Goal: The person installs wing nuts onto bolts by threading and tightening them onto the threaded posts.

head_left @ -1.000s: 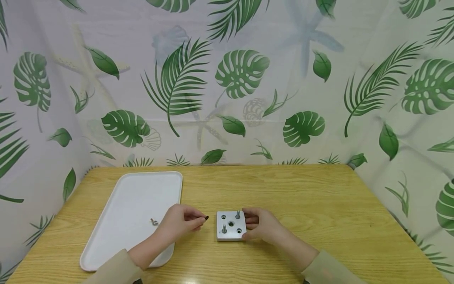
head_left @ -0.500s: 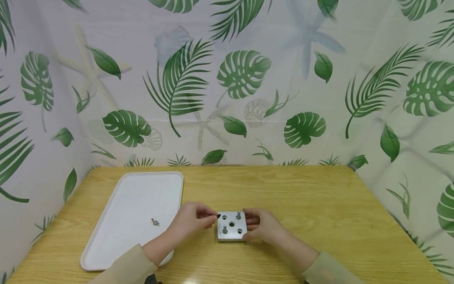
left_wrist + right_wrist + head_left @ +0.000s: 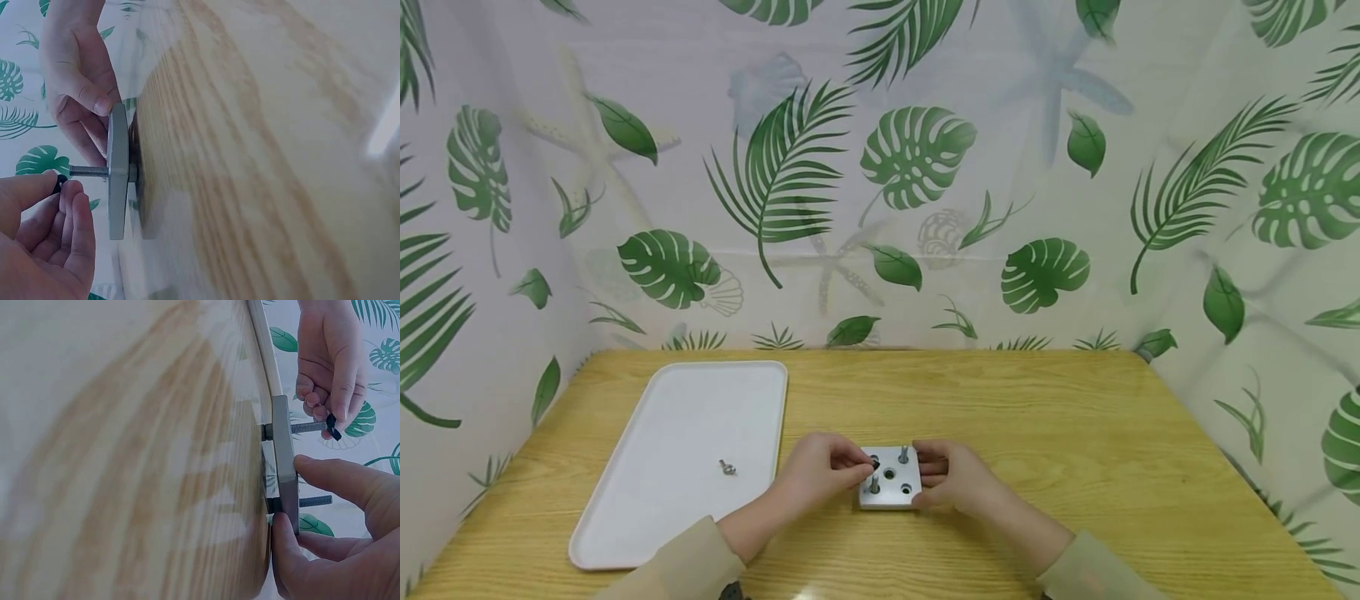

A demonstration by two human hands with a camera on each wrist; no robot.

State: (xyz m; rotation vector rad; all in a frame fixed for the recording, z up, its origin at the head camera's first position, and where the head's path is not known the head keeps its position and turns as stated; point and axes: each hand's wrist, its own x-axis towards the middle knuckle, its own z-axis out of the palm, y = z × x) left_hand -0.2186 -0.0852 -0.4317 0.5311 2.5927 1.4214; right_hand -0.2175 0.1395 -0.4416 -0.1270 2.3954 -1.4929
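My left hand [image 3: 827, 468] pinches a small black nut [image 3: 334, 427] between thumb and forefinger. It is over the far-left part of a square metal plate [image 3: 889, 493], close to the free end of a threaded bolt [image 3: 89, 170] in the left wrist view. Two bolts stand upright through the plate at opposite corners; the other bolt [image 3: 904, 455] is at the far right. Holes show in the plate's middle and other corners. My right hand [image 3: 958, 477] grips the plate's right side, thumb at the near corner and fingers at the far one.
A white tray [image 3: 677, 433] lies on the wooden table [image 3: 1037, 417] to the left, with small metal hardware [image 3: 727, 468] on it. Behind the table hangs a leaf-patterned cloth [image 3: 925, 292], which also runs along both sides.
My left hand has moved right with the black nut, from beside the tray to over the plate. My right hand and the plate have stayed in place.
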